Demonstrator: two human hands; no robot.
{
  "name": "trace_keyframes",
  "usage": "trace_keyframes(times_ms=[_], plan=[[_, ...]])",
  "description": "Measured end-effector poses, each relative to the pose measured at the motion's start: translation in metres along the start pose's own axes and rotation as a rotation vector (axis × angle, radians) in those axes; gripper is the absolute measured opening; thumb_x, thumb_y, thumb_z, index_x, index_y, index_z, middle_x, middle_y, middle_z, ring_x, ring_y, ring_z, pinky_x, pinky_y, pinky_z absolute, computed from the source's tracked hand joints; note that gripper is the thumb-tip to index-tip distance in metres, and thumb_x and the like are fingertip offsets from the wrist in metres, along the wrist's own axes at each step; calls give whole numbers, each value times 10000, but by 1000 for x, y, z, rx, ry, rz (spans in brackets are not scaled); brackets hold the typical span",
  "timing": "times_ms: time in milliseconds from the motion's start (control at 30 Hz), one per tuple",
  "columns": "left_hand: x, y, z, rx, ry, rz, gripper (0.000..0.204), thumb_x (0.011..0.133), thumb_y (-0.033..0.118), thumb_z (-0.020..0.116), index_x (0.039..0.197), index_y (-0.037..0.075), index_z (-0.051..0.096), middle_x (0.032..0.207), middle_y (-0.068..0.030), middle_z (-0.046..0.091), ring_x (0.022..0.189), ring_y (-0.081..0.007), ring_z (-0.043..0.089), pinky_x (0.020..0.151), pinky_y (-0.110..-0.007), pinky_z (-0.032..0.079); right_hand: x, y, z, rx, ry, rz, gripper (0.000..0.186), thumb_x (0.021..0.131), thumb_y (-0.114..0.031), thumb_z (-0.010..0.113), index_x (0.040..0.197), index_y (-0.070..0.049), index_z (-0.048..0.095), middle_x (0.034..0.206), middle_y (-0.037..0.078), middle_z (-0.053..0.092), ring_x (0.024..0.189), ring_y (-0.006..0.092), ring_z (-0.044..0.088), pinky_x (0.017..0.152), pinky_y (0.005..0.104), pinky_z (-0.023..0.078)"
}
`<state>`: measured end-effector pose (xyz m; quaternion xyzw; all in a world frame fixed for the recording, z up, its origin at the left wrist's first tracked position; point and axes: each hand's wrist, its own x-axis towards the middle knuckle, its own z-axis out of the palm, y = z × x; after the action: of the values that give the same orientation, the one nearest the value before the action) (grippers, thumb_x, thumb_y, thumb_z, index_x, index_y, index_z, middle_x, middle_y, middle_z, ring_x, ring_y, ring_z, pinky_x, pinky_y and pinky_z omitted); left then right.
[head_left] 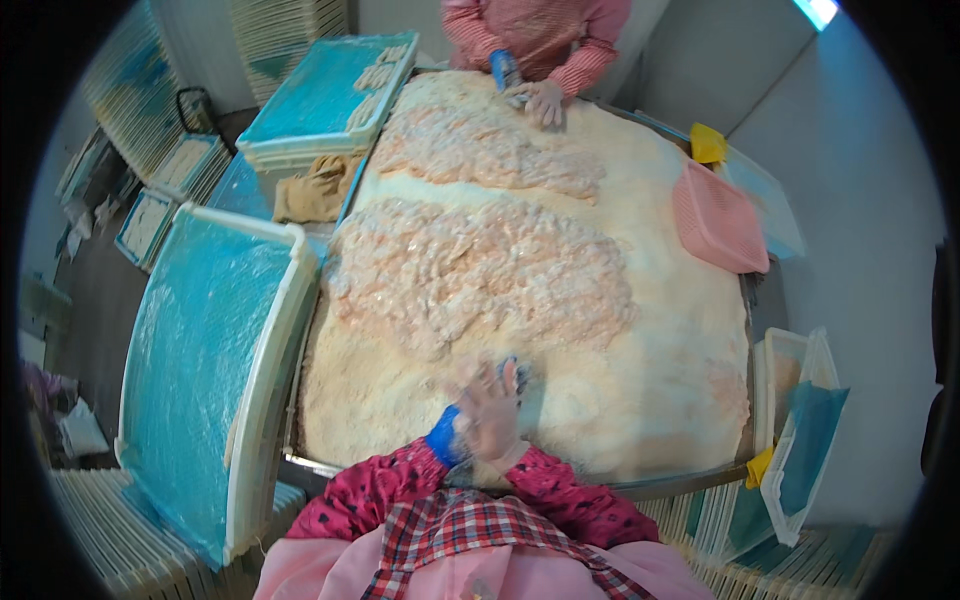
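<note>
My right hand (490, 408), in a thin clear glove dusted with powder, lies across my left hand. My left hand (446, 438) wears a blue glove; its cuff and wrist show, but most of its fingers are hidden under the right. The right fingers bend together over the left; whatever lies between the hands is hidden. Both are low over the near edge of a table heaped with pale crumb-like powder (380, 400). Beyond them, a wide mound of wet, pinkish raw meat pieces (480, 270) rests on the powder, with a second mound (480, 150) farther back.
Across the table, a co-worker's hands (528, 92) work over the powder. A pink basket (718, 218) sits on the right edge. White trays with blue film (210, 350) stand at the left, beside brown cloth gloves (318, 190). More trays (800, 440) lean at the right.
</note>
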<state>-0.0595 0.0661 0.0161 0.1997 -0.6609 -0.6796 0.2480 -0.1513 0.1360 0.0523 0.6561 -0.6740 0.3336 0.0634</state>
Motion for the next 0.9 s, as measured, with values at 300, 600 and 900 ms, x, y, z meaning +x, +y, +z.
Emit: trace_keyframes(times_ms=[300, 600, 900], plan=[[-5, -27, 0, -426, -280, -203, 555, 975, 258, 390, 1445, 67, 164, 1487, -70, 205, 1341, -223, 249, 1099, -334, 223, 11, 17, -5, 51, 200, 199, 617, 935, -476, 193, 1381, -82, 354, 1471, 190, 216, 1362, 411, 143, 1087, 549, 23], [-12, -20, -13, -1370, -41, -572, 464, 956, 374, 409, 1277, 42, 451, 1178, -86, 559, 974, -191, 574, 801, -321, 483, 28, 81, -33, 20, 60, 438, 472, 865, -256, 552, 1247, 8, 464, 1232, 210, 493, 1174, 355, 432, 1020, 441, 310], [63, 98, -188, -779, 633, 162, 503, 964, 409, 385, 1329, 63, 394, 1175, -82, 553, 886, -184, 520, 788, -348, 439, 14, 201, -89, -434, -26, 611, 226, 742, -88, 639, 956, -32, 593, 874, 136, 608, 842, 269, 575, 762, 378, 461]])
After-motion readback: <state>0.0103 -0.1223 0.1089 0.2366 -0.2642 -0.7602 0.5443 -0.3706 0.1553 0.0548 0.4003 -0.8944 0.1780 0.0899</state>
